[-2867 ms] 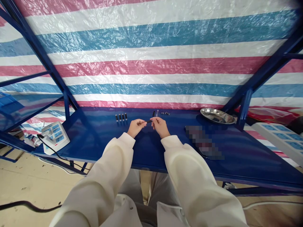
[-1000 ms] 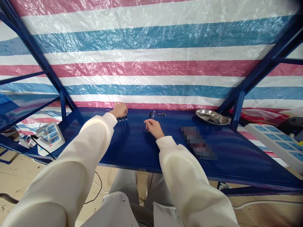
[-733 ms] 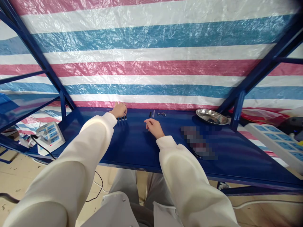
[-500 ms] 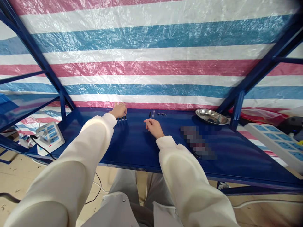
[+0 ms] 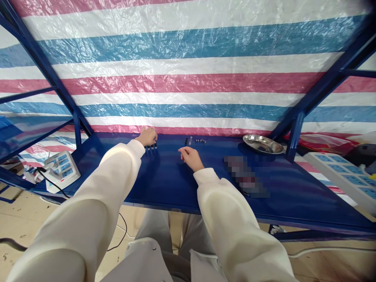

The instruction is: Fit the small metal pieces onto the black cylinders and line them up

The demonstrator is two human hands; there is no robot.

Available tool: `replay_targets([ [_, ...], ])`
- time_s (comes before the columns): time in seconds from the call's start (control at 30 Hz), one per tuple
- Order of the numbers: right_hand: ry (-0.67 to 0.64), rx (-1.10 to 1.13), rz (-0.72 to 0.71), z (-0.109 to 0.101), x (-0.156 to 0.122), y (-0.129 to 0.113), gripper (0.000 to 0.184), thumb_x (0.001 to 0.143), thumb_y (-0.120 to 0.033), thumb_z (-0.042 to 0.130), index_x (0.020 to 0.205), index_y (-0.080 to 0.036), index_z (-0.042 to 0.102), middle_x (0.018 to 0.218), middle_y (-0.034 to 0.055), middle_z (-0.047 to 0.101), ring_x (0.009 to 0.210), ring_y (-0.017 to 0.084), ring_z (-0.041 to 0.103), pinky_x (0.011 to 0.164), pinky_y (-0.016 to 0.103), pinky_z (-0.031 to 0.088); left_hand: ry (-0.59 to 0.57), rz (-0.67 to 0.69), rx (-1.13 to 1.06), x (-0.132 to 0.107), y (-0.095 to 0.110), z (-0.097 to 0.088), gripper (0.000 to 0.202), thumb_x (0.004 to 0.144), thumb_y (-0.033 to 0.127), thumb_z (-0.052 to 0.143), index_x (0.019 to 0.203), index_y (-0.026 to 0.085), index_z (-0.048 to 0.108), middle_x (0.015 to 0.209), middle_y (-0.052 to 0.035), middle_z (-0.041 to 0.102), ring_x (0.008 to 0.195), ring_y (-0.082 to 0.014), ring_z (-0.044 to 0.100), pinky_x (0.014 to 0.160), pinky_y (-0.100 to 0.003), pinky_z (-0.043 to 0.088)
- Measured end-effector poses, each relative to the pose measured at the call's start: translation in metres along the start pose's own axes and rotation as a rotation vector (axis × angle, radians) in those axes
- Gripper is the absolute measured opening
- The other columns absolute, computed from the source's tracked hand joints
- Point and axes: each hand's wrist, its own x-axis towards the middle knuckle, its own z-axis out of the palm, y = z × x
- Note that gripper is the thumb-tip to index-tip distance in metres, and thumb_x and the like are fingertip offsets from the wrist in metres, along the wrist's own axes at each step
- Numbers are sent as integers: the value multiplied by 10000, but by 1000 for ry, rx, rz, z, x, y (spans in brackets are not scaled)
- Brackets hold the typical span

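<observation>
The shelf board point(image 5: 164, 176) is blue painted metal, smooth with a dull sheen, and the frame posts point(image 5: 295, 131) have the same coat. Behind it hangs a striped tarpaulin point(image 5: 188, 78) of woven plastic, crinkled and glossy. At the far right a dish point(image 5: 262, 144) is polished metal, mirror-bright. The small cylinders point(image 5: 152, 147) at the far edge look dark and matt. Both sleeves point(image 5: 117, 172) are cream cloth, soft and matt. On the left, the power strip point(image 5: 60, 168) is smooth white plastic.
</observation>
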Motion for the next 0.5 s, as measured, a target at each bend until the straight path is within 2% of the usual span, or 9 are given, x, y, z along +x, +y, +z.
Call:
replay_targets([
  [0.17,1,-8,3,0,-1,-2,237,782,-360,461,719,-189,613,536,-16,560,506,130,524,554,257,425,-34,-5,24,-2,4,-5,148,689,160,663,834,151,694,1081,-119,605,1128,-329,463,991,-564,213],
  [0.3,-6,-48,13,-1,0,-1,253,798,-362,454,729,-183,619,540,-17,567,520,134,539,588,265,436,-53,-11,60,-4,6,-9,236,718,215,654,949,175,684,1135,-113,595,1144,-319,451,995,-553,220],
  [0.4,25,-151,38,-4,2,1,272,824,-353,436,733,-180,625,575,5,594,573,154,569,641,286,447,-5,4,80,-5,14,-14,317,761,267,616,1064,180,652,1160,-122,590,1136,-317,460,984,-530,251],
  [0.5,150,-350,42,-5,3,4,250,834,-304,444,866,-161,646,750,63,664,747,196,611,743,323,451,85,69,60,-8,36,-21,383,822,275,525,1184,167,587,1199,-135,577,1135,-304,473,971,-502,282],
])
